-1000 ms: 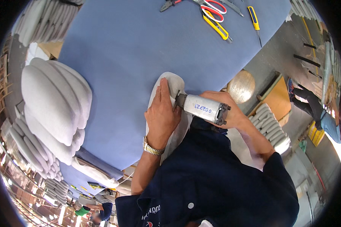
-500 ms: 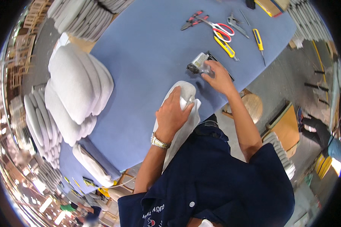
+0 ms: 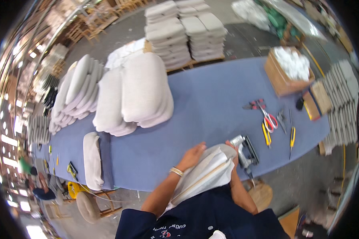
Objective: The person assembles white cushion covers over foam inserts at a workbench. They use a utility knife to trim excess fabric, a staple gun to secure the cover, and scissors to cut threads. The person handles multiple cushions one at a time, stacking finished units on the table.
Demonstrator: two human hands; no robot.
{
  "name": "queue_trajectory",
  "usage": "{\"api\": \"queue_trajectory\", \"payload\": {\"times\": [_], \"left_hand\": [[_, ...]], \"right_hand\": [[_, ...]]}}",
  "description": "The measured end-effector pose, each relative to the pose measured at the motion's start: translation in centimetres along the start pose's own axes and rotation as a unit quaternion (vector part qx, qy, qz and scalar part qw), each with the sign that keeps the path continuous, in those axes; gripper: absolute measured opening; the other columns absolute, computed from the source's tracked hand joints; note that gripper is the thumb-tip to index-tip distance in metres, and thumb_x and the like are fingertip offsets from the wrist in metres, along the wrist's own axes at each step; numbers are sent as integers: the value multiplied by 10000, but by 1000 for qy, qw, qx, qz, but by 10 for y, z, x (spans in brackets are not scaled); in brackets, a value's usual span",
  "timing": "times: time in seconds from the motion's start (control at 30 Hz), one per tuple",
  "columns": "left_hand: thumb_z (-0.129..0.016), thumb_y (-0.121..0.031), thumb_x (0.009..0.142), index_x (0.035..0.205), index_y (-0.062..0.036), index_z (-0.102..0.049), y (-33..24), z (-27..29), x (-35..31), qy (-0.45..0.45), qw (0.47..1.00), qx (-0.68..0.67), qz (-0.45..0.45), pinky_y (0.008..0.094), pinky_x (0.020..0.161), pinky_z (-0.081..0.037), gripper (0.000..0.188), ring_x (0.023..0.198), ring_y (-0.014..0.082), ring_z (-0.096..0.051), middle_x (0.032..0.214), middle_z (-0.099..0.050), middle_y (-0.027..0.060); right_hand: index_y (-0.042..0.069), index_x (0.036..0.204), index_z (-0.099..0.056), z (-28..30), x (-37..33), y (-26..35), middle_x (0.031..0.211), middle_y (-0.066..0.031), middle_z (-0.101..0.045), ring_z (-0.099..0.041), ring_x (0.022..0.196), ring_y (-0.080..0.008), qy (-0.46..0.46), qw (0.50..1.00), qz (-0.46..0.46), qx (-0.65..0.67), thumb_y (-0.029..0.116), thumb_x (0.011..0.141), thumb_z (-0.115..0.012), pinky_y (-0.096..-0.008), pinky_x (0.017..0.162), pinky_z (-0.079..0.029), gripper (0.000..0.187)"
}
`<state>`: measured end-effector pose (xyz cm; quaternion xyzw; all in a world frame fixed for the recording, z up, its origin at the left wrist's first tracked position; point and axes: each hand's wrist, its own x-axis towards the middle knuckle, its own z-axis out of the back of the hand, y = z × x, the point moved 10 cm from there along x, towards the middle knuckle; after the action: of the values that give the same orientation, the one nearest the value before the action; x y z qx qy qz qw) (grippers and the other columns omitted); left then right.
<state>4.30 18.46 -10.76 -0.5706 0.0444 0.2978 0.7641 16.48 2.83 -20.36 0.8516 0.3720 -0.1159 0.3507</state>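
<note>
A light grey padded seat cushion (image 3: 201, 171) is tilted up at the table's near edge, against my front. Loose white cloth and a pale strip show on the side facing me. My left hand (image 3: 192, 156) lies along its far left edge, fingers stretched out. At the cushion's right end my right hand (image 3: 234, 156) grips the edge, its fingers partly hidden behind the cloth. Just right of that hand, a grey and black staple gun (image 3: 248, 153) lies on the blue table (image 3: 195, 107).
Red-handled scissors (image 3: 270, 121), pliers (image 3: 254, 104), a yellow cutter (image 3: 266, 135) and a yellow screwdriver (image 3: 292, 137) lie at the right. Stacked grey cushions (image 3: 145, 91) stand left. A cardboard box (image 3: 281, 77) with white stuffing sits at the far right. Wooden stools stand below the near edge.
My right hand has left the staple gun and taken hold of the cushion's end. The cushion is tipped up, showing its cloth side. The view has swung, revealing more of the far table.
</note>
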Motion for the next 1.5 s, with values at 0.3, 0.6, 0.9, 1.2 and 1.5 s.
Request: {"api": "queue_trajectory", "payload": {"times": [0.3,0.6,0.9,1.2,1.5], "left_hand": [[-454,-404,1076,1547,-67,-429,-182,55,-38,-106,956,75,-262,462,1264,-155,579,1555,373,-219,1648,-311,213],[-550,-253,960,1399,-101,-611,-280,124,-153,-385,802,158,-428,632,1216,-105,469,1537,452,-201,1607,-378,187],[-463,-186,992,1101,-79,-695,-282,176,-118,-367,770,345,-392,604,1237,-129,278,1381,324,-510,1224,-687,96],[-313,-329,1089,942,30,-686,-256,249,-82,-401,847,205,-281,395,827,-493,538,871,302,-647,944,-702,170],[-421,-183,1033,821,-3,-689,-284,233,-79,-423,809,273,-302,443,776,-465,387,794,346,-608,832,-661,175]], "right_hand": [[-7,1058,-665,-229,-40,77,1398,-207,-597,-516,1326,-305,242,952,184,-41,342,1096,-340,-450,1200,-292,478],[-20,1152,-632,-364,-78,82,1215,-129,-674,-629,1130,-186,325,920,144,-163,209,1073,-535,-299,963,-511,260],[22,1071,-693,-152,-21,53,931,-43,-702,-653,872,-123,173,876,114,-436,204,1018,-630,-286,799,-525,200],[49,1065,-702,87,-1,230,930,-109,-745,-710,846,-210,-183,765,259,-560,170,910,-695,-355,770,-560,197],[51,1384,-588,68,94,302,1413,-190,-596,-572,1294,-373,-186,619,293,-705,145,925,-623,-442,1075,-460,470]]}}
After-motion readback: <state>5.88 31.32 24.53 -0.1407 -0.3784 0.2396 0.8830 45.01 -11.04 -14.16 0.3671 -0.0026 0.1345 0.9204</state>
